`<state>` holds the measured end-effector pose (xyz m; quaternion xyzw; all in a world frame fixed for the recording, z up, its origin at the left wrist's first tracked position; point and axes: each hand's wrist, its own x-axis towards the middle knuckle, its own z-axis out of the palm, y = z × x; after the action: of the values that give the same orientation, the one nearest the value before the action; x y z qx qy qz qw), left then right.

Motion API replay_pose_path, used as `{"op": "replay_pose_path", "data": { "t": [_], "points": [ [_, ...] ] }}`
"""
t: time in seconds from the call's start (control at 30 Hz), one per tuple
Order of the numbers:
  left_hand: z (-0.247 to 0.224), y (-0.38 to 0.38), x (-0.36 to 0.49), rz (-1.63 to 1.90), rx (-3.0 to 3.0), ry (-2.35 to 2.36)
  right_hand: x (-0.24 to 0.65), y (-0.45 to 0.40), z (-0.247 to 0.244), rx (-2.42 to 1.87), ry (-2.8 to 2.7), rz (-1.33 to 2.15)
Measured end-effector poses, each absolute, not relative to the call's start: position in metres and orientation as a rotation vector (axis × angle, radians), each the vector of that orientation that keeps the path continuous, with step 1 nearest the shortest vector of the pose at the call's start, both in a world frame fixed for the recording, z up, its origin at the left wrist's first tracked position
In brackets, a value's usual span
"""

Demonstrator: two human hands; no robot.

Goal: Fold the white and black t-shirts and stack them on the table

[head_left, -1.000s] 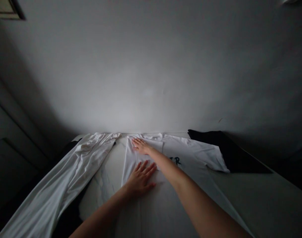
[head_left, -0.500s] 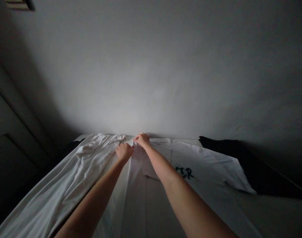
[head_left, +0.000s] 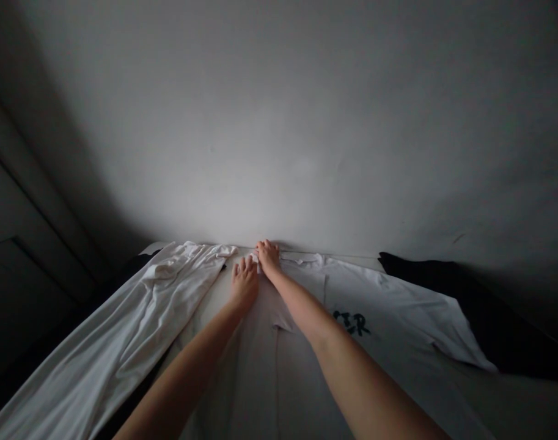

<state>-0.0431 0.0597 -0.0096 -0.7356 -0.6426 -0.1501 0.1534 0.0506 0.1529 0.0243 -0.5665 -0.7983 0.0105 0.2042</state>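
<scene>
A white shirt (head_left: pixel 393 311) with dark lettering lies spread on a pale surface, its left side folded over toward the middle. My left hand (head_left: pixel 244 280) rests on the shirt's folded left edge near the far end, fingers spread and pointing away. Just right of it and slightly farther off, my right hand (head_left: pixel 268 255) is on the shirt near the collar, its fingers bent over the cloth; whether it pinches any fabric cannot be made out. The two hands nearly touch.
Crumpled white cloth (head_left: pixel 154 305) lies along the left. Black cloth (head_left: pixel 499 318) lies at the right, partly under the shirt's sleeve. A grey wall (head_left: pixel 297 122) rises right behind the surface. A panelled door (head_left: pixel 26 256) stands at the far left.
My left hand has moved right and opened out of its closed grip onto the cloth. The right hand has turned and come down flatter. The view has shifted slightly left.
</scene>
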Motion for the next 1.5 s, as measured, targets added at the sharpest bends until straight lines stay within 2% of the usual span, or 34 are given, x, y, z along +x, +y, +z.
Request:
{"op": "replay_pose_path", "data": {
  "t": [0.23,0.53,0.77,0.9,1.1,1.27,1.5],
  "points": [
    [-0.006,0.101,-0.053,-0.226,-2.458,-1.631,0.088,0.118,0.009,-1.323,-2.522,0.096],
    [-0.017,0.106,-0.067,-0.305,-2.405,-1.771,0.104,0.092,0.012,-1.551,-2.516,0.235],
    [-0.001,0.103,-0.063,-0.213,-2.378,-1.801,0.155,0.066,0.019,-1.756,-2.452,0.238],
    [0.008,0.090,-0.039,-0.297,-2.379,-1.733,0.174,0.053,0.020,-1.856,-2.355,0.178],
    [0.002,0.061,-0.009,-0.203,-2.667,-1.454,0.174,0.012,0.015,-1.444,-2.634,0.238],
    [0.002,0.051,-0.007,-0.194,-2.619,-1.643,0.202,-0.038,0.010,-1.205,-2.770,0.227],
    [0.007,0.026,-0.001,-0.154,-2.629,-1.638,0.200,-0.065,0.020,-1.143,-2.809,0.291]
  ]
}}
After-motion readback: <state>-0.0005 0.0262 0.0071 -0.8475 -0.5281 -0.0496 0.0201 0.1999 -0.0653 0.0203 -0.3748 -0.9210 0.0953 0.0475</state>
